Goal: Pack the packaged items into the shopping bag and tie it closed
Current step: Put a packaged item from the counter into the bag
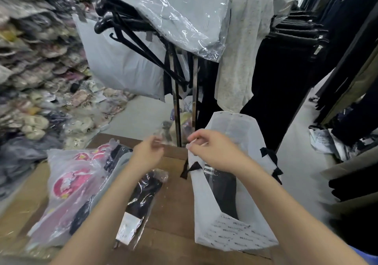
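Note:
A white shopping bag (235, 236) with black ribbon bows stands open on the right of the wooden table (171, 213). Inside it lies a black packaged item with white stripes (223, 189). My right hand (210, 148) pinches the bag's near-left rim between thumb and fingers. My left hand (147, 152) hovers above the table left of the bag with its fingers curled; it is blurred, and I cannot tell whether it holds clear film. A black garment in a clear wrapper with a white label (141, 199) lies on the table between my arms. A pink cartoon-print package (69, 183) lies at the left.
A clothes rack (178, 105) with black hangers, a plastic-covered grey garment (180, 15) and a light grey top stands just behind the table. Piles of packaged goods fill the left wall. Dark clothes hang along the right, with papers on the floor (325, 140).

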